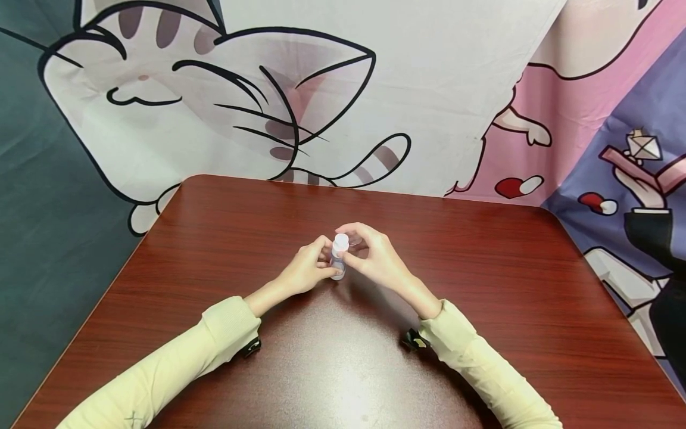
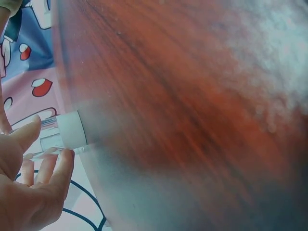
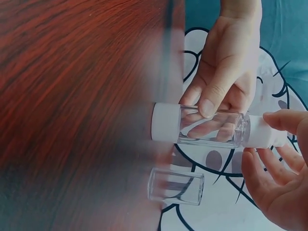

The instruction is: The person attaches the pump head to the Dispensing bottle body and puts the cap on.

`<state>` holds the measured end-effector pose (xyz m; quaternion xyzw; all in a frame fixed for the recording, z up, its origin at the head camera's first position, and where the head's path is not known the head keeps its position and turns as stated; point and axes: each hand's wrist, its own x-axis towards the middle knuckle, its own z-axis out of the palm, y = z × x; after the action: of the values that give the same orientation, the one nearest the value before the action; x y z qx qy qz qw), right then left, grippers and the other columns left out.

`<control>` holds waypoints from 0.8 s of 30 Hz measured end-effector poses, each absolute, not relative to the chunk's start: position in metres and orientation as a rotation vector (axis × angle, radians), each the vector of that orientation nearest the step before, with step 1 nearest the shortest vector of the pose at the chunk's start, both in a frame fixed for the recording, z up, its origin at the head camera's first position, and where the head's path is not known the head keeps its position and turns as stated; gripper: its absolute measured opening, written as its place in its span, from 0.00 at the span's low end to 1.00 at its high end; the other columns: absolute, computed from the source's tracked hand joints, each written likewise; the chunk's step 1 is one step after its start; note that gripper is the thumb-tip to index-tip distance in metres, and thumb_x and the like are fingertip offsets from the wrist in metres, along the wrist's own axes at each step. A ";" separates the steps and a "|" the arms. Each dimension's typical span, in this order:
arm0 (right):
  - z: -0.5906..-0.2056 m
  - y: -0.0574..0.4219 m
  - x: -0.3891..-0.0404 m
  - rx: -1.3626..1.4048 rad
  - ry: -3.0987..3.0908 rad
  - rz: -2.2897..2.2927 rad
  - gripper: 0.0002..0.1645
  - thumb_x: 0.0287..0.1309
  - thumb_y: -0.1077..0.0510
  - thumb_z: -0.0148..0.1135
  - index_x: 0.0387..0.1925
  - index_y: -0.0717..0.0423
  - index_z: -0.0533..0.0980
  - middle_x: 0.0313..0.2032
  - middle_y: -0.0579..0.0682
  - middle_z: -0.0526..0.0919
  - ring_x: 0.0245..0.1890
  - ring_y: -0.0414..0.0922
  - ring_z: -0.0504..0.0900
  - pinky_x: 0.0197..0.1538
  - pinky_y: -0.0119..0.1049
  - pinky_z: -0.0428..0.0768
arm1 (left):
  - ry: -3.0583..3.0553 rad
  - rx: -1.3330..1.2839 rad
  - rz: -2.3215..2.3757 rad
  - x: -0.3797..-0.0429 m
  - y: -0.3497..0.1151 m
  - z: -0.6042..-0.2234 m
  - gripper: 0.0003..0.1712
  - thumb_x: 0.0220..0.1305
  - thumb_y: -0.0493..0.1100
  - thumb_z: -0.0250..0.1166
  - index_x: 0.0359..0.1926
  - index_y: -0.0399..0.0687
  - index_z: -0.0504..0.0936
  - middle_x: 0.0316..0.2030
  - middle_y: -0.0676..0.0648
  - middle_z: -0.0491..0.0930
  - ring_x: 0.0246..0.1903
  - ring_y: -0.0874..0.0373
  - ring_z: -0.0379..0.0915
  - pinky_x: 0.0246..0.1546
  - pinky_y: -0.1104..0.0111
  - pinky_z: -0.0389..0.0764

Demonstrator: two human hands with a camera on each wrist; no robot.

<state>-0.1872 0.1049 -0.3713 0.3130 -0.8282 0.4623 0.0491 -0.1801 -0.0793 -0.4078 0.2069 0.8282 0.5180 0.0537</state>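
Near the middle of the table, my left hand grips a small clear bottle around its see-through body. The bottle stands upright with a white base and a white top. Opposite, my right hand holds the white top, thumb on one side and fingers on the other. In the left wrist view, the thumb and fingers of the left hand lie on either side of the clear body, above the white base. Beside the bottle stands a clear hollow cylinder, mostly hidden by the right hand in the head view.
The dark red wooden table has a glossy bright patch near its front. Behind it hangs a cloth printed with a cartoon cat. Both forearms wear pale yellow sleeves, with a small dark device under the right cuff.
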 end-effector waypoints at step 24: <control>-0.370 0.100 -0.185 1.044 -2.524 1.531 0.27 0.56 0.72 0.60 0.59 0.64 0.70 0.56 0.57 0.78 0.49 0.51 0.82 0.53 0.42 0.84 | 2.510 0.608 1.577 -0.181 -0.079 -0.408 0.19 0.55 0.30 0.69 0.44 0.35 0.69 0.44 0.37 0.79 0.44 0.47 0.81 0.48 0.68 0.85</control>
<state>-0.1850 0.0998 -0.3702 0.3334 -0.8060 0.4890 0.0052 -0.1813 -0.0790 -0.4080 0.2007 0.8281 0.5202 0.0578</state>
